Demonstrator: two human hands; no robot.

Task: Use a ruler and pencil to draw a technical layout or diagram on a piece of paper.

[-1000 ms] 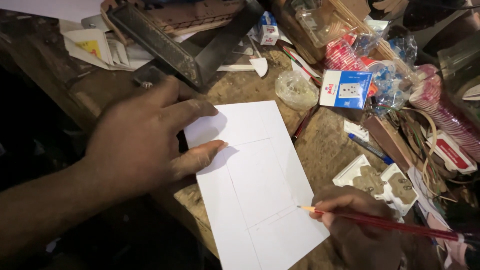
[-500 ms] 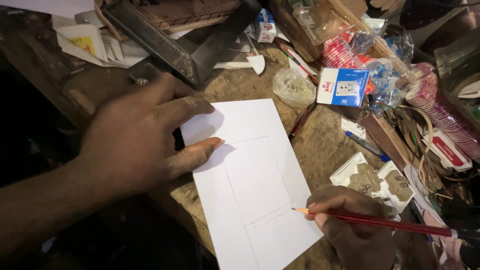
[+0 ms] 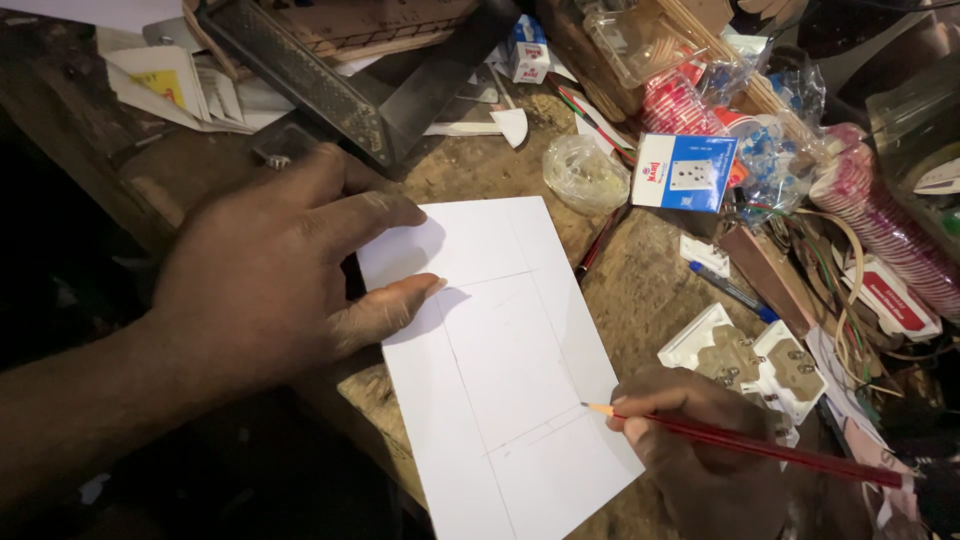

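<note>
Cluttered wooden workbench [image 3: 640,300], white sheet [image 3: 500,350]

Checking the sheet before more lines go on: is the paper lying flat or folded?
Flat and spread. The paper lies unfolded on the bench, pinned by the left hand; the right hand holds a pencil at its edge.

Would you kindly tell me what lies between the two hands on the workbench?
In the head view, only the white sheet with its faint pencil lines lies between the left hand and right hand.

The paper sheet [image 3: 505,350] lies on the workbench [image 3: 470,165] (socket plates [image 3: 755,365] at three o'clock, small box [image 3: 685,172] at one).
</note>
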